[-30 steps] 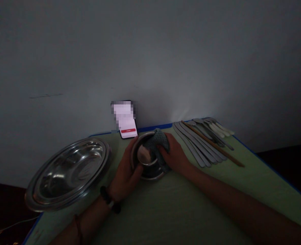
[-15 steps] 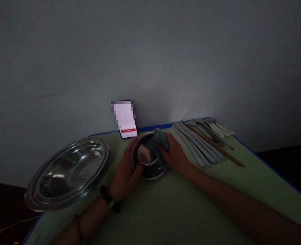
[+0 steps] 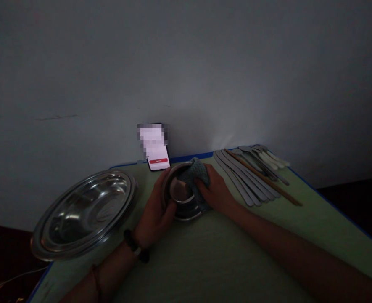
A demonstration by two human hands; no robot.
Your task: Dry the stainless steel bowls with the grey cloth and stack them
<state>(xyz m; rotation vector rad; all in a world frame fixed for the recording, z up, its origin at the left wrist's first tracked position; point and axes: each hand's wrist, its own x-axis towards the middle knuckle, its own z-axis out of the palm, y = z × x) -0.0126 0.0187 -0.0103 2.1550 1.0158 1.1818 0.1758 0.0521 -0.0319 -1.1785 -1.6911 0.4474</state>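
Note:
A small round metal bowl (image 3: 181,192) is tipped towards me near the middle of the table. My left hand (image 3: 156,212) grips its left side, thumb over the rim and fingers behind. In my right hand (image 3: 216,189) is a bunched grey-green cloth (image 3: 198,174), pressed against the bowl's right rim and inner wall. The fingers of that hand are partly hidden by the cloth. Whether the bowl's underside touches the table cannot be made out.
Large oval metal trays (image 3: 88,216), stacked, lie at the table's left edge. A lit phone (image 3: 157,149) leans on the wall (image 3: 186,75). Table knives (image 3: 245,181), a brown stick (image 3: 267,181) and white-handled cutlery (image 3: 272,160) lie on the right of the green table (image 3: 198,261).
Almost nothing differs. The cloth and my right hand have shifted very slightly at the bowl's rim; my left hand keeps its grip.

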